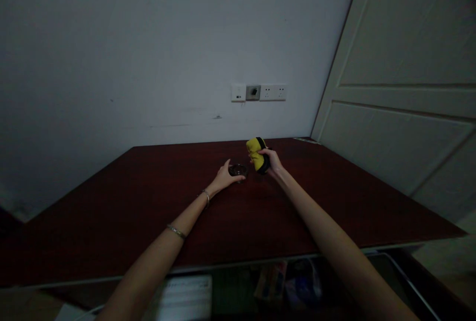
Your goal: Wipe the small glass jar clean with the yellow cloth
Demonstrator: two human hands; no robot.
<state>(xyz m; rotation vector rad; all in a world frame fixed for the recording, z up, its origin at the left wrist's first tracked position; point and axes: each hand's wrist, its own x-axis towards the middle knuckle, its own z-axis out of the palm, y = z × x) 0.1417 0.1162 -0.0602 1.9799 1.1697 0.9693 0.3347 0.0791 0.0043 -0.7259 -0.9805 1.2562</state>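
Note:
My left hand (224,177) curls its thumb and fingers around the side of a small round dark glass ashtray (239,171), which sits on the tabletop. Just to the right, my right hand (273,160) grips a yellow and black soft-looking object (256,152), raised and tilted above the table. Its exact kind is too small and dim to make out. The two hands are apart, with the ashtray and the yellow and black object between them. Two bracelets circle my left forearm and wrist.
The dark red table (178,177) reaches back to a pale wall with a row of sockets (273,93). A white panelled door (401,88) stands at the right. Below the front edge, an open space holds a white box (186,296) and several dim items.

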